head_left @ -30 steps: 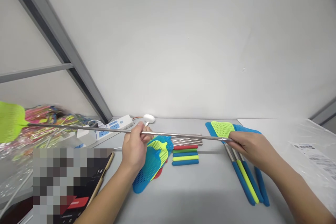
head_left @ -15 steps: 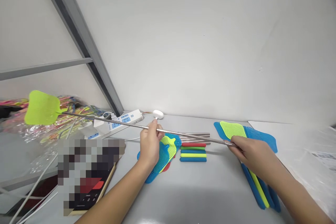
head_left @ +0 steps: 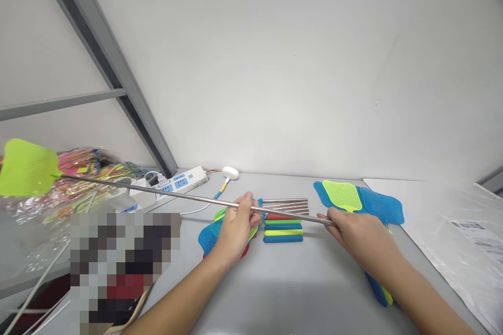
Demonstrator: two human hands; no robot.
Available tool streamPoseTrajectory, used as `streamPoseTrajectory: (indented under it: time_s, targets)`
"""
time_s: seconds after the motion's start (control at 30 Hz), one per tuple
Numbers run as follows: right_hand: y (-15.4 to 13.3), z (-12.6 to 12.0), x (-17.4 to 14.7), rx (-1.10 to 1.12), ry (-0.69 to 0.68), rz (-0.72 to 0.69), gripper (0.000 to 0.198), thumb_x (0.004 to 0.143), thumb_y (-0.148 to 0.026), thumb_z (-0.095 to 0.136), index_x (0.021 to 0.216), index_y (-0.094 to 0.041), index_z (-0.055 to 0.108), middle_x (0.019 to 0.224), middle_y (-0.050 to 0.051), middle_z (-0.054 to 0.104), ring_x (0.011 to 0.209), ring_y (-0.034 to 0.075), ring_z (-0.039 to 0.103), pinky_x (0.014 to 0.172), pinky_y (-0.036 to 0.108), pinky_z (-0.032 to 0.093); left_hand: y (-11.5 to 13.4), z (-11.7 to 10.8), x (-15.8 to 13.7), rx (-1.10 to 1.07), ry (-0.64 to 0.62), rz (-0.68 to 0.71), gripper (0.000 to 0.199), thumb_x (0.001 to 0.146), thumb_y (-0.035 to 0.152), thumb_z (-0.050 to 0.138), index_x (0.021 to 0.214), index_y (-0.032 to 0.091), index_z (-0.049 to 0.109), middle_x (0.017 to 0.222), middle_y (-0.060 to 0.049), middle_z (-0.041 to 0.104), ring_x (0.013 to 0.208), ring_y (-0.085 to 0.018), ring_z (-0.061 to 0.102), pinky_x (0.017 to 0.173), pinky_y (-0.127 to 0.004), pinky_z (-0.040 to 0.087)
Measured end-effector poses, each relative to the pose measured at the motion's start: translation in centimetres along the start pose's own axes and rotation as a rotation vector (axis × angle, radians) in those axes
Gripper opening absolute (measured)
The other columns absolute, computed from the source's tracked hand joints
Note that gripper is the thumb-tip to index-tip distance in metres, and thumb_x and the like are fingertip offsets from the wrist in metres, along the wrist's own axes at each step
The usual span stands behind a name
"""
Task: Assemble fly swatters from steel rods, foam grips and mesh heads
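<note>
A fly swatter with a yellow-green head (head_left: 28,168) and a long thin metal rod (head_left: 165,192) stretches across the view, its head at the far left. My left hand (head_left: 239,226) grips the rod near its middle. The rod's right end is pinched in my right hand (head_left: 353,230). Below my left hand lie loose perforated swatter heads (head_left: 212,233), partly hidden by it. Beside them are several metal rods (head_left: 288,201) and several coloured handles (head_left: 283,232). Behind my right hand rest swatters with a yellow-green head (head_left: 341,194) and blue heads (head_left: 381,203); their handles are partly covered by my arm.
A white power strip (head_left: 184,183) with plugs and a small white device (head_left: 230,172) on a cable sit at the back. A blurred-out device (head_left: 126,267) is at front left, near plastic-bagged colourful items (head_left: 86,162). White plastic wrapping (head_left: 444,230) covers the right side.
The swatter's head has moved left and its rod now shows longer. My left hand has shifted right along the rod, closer to my right hand. The camera view has turned slightly right.
</note>
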State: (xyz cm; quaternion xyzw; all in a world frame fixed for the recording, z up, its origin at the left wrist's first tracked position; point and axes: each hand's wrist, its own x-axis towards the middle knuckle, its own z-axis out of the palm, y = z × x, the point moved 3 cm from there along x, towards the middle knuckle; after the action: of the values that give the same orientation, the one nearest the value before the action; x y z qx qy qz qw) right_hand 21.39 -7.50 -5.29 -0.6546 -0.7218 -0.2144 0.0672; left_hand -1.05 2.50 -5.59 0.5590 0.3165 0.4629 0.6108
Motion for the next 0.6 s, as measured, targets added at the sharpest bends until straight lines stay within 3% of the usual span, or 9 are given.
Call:
streamPoseTrajectory:
  time_s: [0.13,0.33,0.6]
  targets:
    - [-1.5,-0.2,-0.1,0.031,-0.053,0.022,0.019,0.095,-0.028,0.045,0.078,-0.023,0.049,0.059,0.000,0.066,0.047,0.019,0.059,0.047,0.029,0.010,-0.4,0.7,-0.6,0.008,-0.106,0.009,0.051,0.095,0.052,0.037,0.055,0.020,0.033,0.050,0.005,0.028,0.049,-0.010,0.026,0.049,-0.025,0.023]
    - [-4.0,-0.6,0.1,0.112,-0.062,0.036,0.013,0.088,-0.025,0.057,0.077,-0.022,0.050,0.060,-0.001,0.069,0.045,0.019,0.062,0.047,0.029,0.007,-1.0,2.1,-1.8,0.145,-0.160,0.026,0.049,0.097,0.051,0.034,0.059,0.020,0.036,0.054,0.004,0.032,0.053,-0.011,0.028,0.053,-0.027,0.025]
    - [-7.2,-0.7,-0.9,0.200,0.101,-0.003,0.017,0.090,-0.022,0.045,0.073,-0.023,0.047,0.048,-0.002,0.059,0.036,0.020,0.056,0.046,0.031,0.006,-1.1,3.8,-3.5,0.185,-0.367,-0.129,0.045,0.096,0.052,0.035,0.065,0.021,0.034,0.057,0.005,0.030,0.055,-0.011,0.025,0.052,-0.026,0.022]
